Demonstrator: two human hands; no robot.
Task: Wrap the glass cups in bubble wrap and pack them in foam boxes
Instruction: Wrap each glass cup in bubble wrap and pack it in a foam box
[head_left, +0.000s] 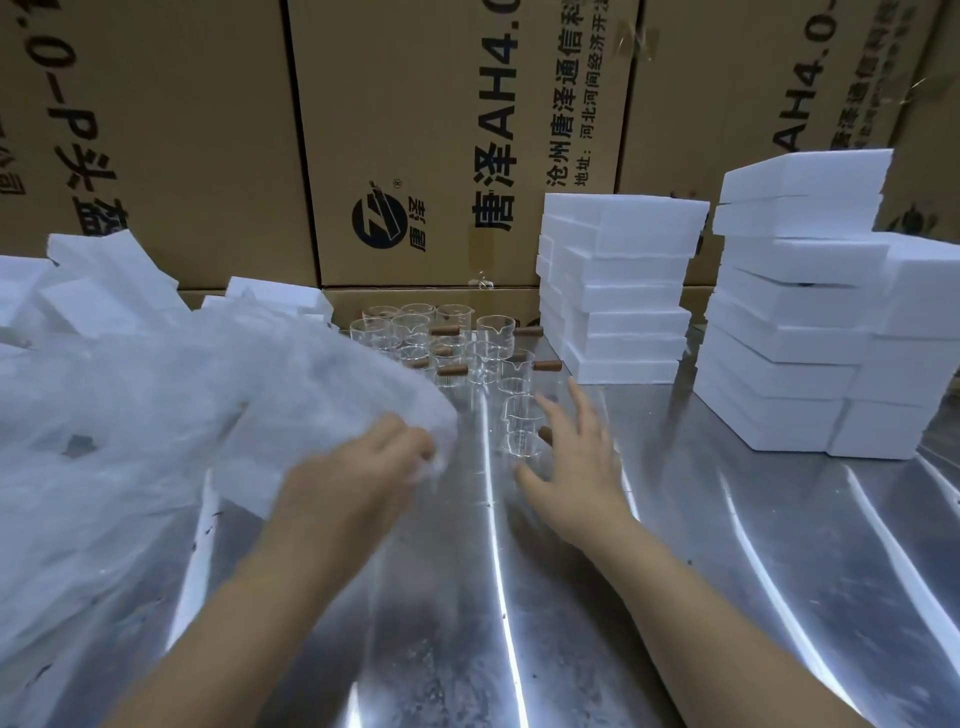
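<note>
Clear cups (521, 426) w/ brown handles; white foam boxes (618, 291); tan cartons (415, 130), black print.

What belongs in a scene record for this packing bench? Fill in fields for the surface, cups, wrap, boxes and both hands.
surface: shiny metal table
glass cups: upright cluster with wooden handles, far middle of the table
nearest cup: stands alone in front of the cluster
bubble wrap: large sheet held up on the left
foam boxes: white stacks on the right
cardboard cartons: wall of them behind
left hand: grips the bubble wrap's edge
right hand: open, fingers spread beside the nearest cup; contact unclear
</note>
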